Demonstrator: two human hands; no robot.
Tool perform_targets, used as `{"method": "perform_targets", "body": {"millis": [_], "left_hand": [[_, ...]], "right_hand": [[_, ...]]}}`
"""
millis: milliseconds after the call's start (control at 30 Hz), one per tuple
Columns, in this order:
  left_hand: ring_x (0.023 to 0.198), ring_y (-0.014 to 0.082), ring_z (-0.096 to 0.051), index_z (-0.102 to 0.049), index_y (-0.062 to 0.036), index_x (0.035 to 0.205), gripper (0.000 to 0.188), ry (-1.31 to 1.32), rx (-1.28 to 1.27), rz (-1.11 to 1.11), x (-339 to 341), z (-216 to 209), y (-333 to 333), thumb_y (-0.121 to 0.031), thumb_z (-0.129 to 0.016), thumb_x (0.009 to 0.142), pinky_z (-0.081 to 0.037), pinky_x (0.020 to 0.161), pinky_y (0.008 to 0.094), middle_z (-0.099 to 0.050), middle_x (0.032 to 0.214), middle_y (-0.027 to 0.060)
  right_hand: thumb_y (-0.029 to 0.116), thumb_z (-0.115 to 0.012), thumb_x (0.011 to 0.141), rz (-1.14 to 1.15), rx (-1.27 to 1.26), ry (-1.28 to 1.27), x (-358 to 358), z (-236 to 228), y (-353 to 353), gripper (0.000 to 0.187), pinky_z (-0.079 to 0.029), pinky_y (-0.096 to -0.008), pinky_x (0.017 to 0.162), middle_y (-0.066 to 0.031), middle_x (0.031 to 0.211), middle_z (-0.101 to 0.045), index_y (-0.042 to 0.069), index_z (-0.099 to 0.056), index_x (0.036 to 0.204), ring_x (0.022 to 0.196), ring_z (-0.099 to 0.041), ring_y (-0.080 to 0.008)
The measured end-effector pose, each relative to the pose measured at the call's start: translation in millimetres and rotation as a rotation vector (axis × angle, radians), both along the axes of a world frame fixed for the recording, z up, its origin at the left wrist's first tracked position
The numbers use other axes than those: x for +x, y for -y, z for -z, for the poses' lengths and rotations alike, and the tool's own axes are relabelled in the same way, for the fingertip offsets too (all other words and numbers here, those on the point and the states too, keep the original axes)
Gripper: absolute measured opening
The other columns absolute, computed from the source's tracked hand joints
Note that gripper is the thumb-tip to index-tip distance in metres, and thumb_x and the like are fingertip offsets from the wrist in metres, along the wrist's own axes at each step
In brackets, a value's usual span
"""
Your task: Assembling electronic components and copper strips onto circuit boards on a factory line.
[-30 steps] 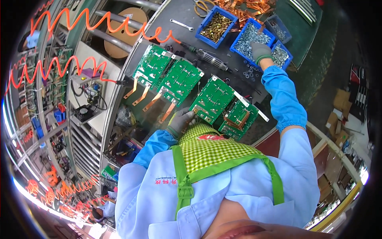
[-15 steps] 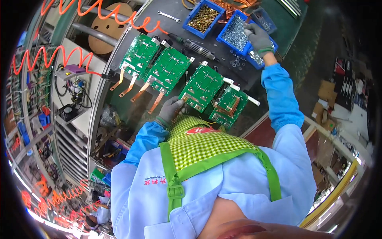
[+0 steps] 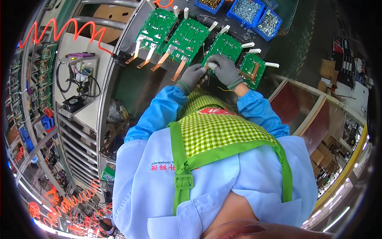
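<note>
Left hand: grey glove, blue sleeve; at the near left corner of the third board. Fingers bent, tips drawn together; cannot tell what they grip, if anything.

Right hand: grey glove, matching sleeve; over the near edge of the same board, fingertips meeting those of the left. Fingers curled; contents hidden.

Third board: green, flat on the tabletop, directly in front of the person, third from left in a row of four; near edge partly covered by the hands.

First board: green, far left of the row; two copper strips project from its near edge.

Second board: green, between first and third; two copper strips likewise at its near edge.

Fourth board: green, right and nearest of the row; copper piece on top.

White posts: several, along the boards' far and right edges.

Blue bins: three, at the far side, holding small metal hardware. Loose washers just beside them.

Driver: behind the second board, partly hidden.

Orange hose: coiled, far left.

Apron: green check, worn by the person.
</note>
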State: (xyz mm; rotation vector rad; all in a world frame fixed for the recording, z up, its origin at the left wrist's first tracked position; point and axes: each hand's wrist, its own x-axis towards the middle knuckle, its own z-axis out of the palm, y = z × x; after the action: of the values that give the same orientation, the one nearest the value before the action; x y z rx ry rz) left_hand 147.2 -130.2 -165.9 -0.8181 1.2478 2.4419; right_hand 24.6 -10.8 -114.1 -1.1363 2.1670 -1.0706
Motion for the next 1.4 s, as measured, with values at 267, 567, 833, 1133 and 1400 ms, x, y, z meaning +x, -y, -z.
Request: {"method": "perform_targets", "body": {"millis": [267,567,833,1133,1400], "left_hand": [[0.061,0.0075,-0.051,-0.055,-0.0044,0.095,0.016,-0.044,0.111,-0.081,5,7,-5,-0.018,-0.051,0.088,-0.041,0.051,0.0184,-0.055,0.074,0.0027],[0.065,0.0105,-0.055,-0.055,0.0007,0.093,0.016,-0.048,0.201,-0.147,5,13,-3,-0.013,-0.051,0.086,-0.044,0.053,0.0208,-0.058,0.079,0.0059],[0.067,0.0095,-0.055,-0.053,-0.0019,0.094,0.013,-0.015,0.167,-0.100,3,7,-2,-0.013,-0.051,0.087,-0.044,0.051,0.0178,-0.056,0.079,0.0055],[0.066,0.0116,-0.055,-0.054,-0.0002,0.093,0.014,-0.015,0.132,-0.109,3,15,-3,-0.012,-0.052,0.086,-0.044,0.050,0.0201,-0.057,0.082,0.0080],[0.064,0.0111,-0.055,-0.053,0.0000,0.094,0.014,-0.022,0.146,-0.116,3,17,-5,-0.012,-0.052,0.087,-0.045,0.050,0.0201,-0.057,0.080,0.0069]], "right_hand": [[0.019,-0.055,0.080,0.030,0.070,-0.190,15,20,8,0.012,-0.047,-0.0388,0.069,-0.0115,0.089,-0.055,0.012,-0.059,0.088,0.081,-0.056,-0.0312],[0.022,-0.056,0.079,0.066,0.150,-0.256,13,23,11,0.015,-0.046,-0.0388,0.071,-0.0112,0.090,-0.057,0.011,-0.059,0.088,0.083,-0.056,-0.0310],[0.022,-0.055,0.080,0.028,0.095,-0.042,-4,12,5,0.017,-0.047,-0.0404,0.069,-0.0134,0.086,-0.061,0.008,-0.060,0.089,0.079,-0.058,-0.0328],[0.022,-0.052,0.082,-0.090,0.136,-0.148,8,10,2,0.017,-0.045,-0.0396,0.071,-0.0140,0.088,-0.060,0.006,-0.060,0.085,0.083,-0.057,-0.0330],[0.021,-0.054,0.082,-0.033,0.177,-0.184,9,15,5,0.017,-0.045,-0.0393,0.074,-0.0136,0.088,-0.059,0.009,-0.060,0.092,0.086,-0.056,-0.0319]]}}
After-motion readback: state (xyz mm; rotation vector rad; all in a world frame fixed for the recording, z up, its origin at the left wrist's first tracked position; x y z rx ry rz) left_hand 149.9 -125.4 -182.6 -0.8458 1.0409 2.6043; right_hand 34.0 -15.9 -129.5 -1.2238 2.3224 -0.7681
